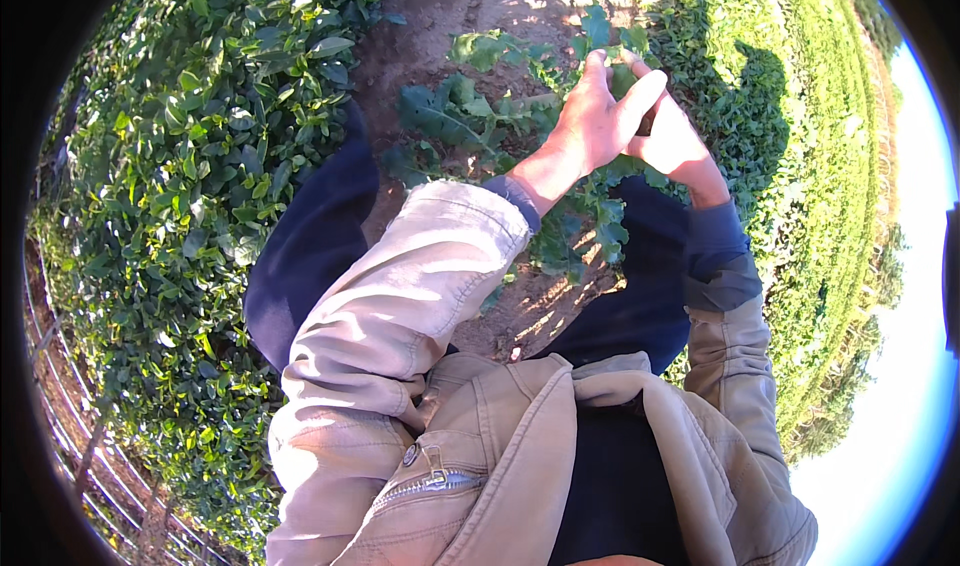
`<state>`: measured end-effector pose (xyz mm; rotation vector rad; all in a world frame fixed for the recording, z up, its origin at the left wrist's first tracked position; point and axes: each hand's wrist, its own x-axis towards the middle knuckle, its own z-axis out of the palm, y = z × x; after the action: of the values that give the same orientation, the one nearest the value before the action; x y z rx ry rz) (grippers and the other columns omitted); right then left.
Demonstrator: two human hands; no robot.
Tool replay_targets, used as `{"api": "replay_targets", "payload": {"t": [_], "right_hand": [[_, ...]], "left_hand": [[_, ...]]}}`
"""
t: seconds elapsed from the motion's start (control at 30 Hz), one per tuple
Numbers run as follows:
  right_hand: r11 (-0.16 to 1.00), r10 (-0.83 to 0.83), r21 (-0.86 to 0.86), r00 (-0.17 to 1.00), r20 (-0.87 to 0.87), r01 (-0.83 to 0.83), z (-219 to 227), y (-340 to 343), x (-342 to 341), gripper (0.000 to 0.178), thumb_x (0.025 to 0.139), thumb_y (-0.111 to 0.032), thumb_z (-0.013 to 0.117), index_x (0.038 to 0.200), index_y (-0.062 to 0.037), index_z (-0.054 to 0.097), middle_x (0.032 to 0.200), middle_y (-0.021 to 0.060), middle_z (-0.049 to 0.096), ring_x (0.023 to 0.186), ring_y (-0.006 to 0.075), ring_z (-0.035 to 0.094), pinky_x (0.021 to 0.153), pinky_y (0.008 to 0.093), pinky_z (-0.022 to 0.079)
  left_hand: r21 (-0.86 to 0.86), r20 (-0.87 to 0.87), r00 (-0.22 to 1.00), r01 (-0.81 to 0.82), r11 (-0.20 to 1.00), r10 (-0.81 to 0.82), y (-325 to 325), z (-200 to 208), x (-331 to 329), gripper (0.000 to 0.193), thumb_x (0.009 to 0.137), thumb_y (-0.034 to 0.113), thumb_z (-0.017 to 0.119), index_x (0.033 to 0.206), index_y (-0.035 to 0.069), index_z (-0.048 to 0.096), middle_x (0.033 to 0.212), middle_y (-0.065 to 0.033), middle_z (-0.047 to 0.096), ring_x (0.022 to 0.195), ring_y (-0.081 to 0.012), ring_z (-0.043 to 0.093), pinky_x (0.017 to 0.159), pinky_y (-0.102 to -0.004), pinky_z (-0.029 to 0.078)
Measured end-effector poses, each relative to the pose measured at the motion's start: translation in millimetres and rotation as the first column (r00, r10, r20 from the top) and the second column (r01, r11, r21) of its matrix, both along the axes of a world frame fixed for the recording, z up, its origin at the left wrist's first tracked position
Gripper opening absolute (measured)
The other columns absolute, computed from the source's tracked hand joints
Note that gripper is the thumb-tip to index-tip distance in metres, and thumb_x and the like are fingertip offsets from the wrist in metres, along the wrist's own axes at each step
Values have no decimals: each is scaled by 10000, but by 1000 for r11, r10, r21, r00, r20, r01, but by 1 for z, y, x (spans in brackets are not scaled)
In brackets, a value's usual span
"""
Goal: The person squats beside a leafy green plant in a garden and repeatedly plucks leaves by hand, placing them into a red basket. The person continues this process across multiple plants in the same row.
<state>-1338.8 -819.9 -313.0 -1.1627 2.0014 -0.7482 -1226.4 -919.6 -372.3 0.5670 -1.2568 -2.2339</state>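
In front of me my two hands meet over a leafy green plant (440, 116) with broad, lobed, kale-like leaves. My left hand (585, 121) points away from me, its thumb reaching across to the right hand. A bit of green leaf (622, 80) shows between that thumb and the fingers. Against it is my right hand (672, 141), fingers curled and partly hidden behind the left thumb; what they hold cannot be made out. Curly leaves (596, 26) stick out just beyond the fingertips. More lobed leaves (605, 221) hang below the wrists.
Dense, glossy-leaved bushes (190, 166) rise on my left. A sunlit hedge row (820, 166) runs along the right. Brown bare soil (440, 6) lies between them. My dark trouser legs (310, 236) straddle the plant. Thin pale lines (90, 466) curve at the lower left.
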Motion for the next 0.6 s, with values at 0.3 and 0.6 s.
{"api": "replay_targets", "payload": {"t": [0.3, 0.6], "right_hand": [[845, -497, -224, 868, 3, 485, -43, 10, 4, 207, 943, -5, 660, 1135, 12, 733, 1018, 44, 761, 876, 89, 660, 794, 269, 543], [878, -457, -238, 875, -162, 414, -43, 10, 2, 279, 948, -23, 705, 1226, -15, 726, 1203, 43, 738, 1100, 114, 656, 991, 273, 506]], "left_hand": [[34, 151, 974, -176, 984, 169, -44, -26, 2, 599, 1007, 529, 631, 1113, -58, 687, 884, -112, 763, 750, -175, 717, 792, -343, 571], [753, 475, 867, -488, 442, 149, -148, -209, 23, 959, 1019, 544, 621, 1638, -9, 141, 1675, -303, 180, 1540, -422, 291, 1253, -543, 307]]}}
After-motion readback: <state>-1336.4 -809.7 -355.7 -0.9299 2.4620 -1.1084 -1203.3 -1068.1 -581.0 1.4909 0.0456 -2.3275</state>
